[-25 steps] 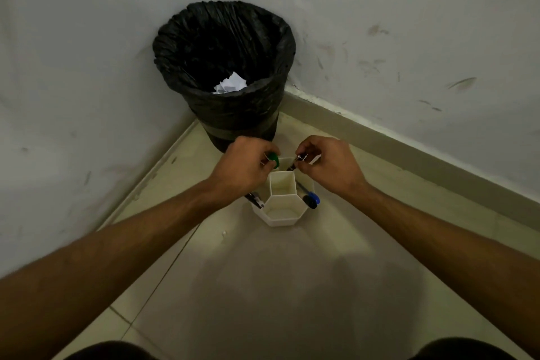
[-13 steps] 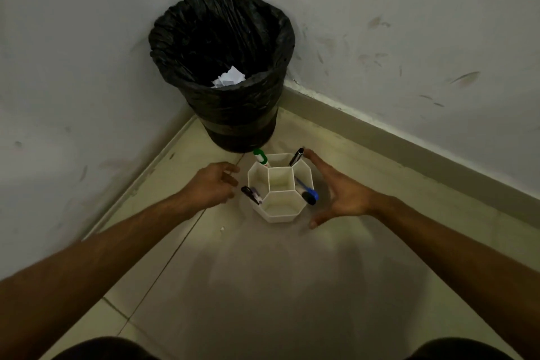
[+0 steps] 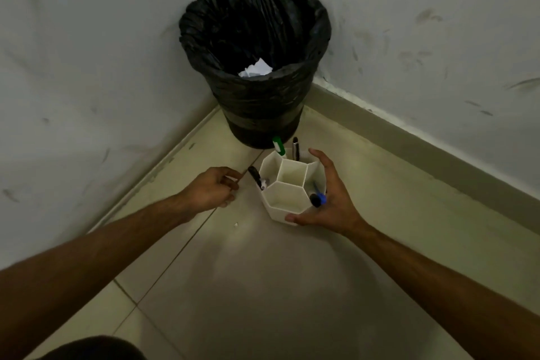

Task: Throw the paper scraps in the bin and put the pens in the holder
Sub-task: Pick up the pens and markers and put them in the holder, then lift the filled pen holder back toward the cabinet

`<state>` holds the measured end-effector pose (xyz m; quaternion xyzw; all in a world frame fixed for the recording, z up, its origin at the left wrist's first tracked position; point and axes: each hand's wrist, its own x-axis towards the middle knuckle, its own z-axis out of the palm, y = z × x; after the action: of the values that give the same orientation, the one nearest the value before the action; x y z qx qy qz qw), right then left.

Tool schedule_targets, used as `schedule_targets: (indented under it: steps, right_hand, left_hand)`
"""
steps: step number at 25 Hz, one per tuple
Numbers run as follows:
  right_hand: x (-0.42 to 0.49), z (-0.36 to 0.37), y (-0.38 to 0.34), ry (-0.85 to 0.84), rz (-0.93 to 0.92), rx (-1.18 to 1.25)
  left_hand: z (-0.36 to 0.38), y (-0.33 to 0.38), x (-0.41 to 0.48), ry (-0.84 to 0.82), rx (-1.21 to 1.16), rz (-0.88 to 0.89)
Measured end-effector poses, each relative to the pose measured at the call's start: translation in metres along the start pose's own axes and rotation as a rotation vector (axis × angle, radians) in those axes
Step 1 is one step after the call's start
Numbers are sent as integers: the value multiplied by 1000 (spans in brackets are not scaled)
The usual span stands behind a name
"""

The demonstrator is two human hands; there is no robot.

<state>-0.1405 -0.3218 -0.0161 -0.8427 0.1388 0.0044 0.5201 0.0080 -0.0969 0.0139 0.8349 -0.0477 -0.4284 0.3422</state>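
Observation:
A white hexagonal pen holder (image 3: 287,202) stands on the floor tiles in front of the bin. It holds a green-capped marker (image 3: 278,145) and a black pen (image 3: 295,147) at the back, another black pen (image 3: 255,177) at the left, and a blue-capped pen (image 3: 319,199) at the right. My right hand (image 3: 333,204) wraps the holder's right side, thumb at its front base and fingers behind it. My left hand (image 3: 213,188) hangs just left of the holder, fingers curled, holding nothing. The bin (image 3: 263,114), lined with a black bag, has white paper scraps (image 3: 255,69) inside.
The bin stands in the corner where two grey walls (image 3: 87,52) meet, with a skirting board (image 3: 409,137) along the right wall. A tiny white fleck (image 3: 235,224) lies on the tiles left of the holder. My knee (image 3: 96,349) shows at the bottom edge.
Both hands let go of the pens, which now stand in the holder. My left hand drew back to the left. My right hand spread open, then closed around the holder's right side.

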Motion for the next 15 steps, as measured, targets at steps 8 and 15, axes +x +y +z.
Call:
schedule_targets:
  steps: [8, 15]
  right_hand:
    - [-59, -41, -70, 226, 131, 103]
    - [-142, -155, -274, 375, 169, -9]
  left_hand:
    - [3, 73, -60, 128, 62, 78]
    - [-43, 212, -230, 162, 85, 199]
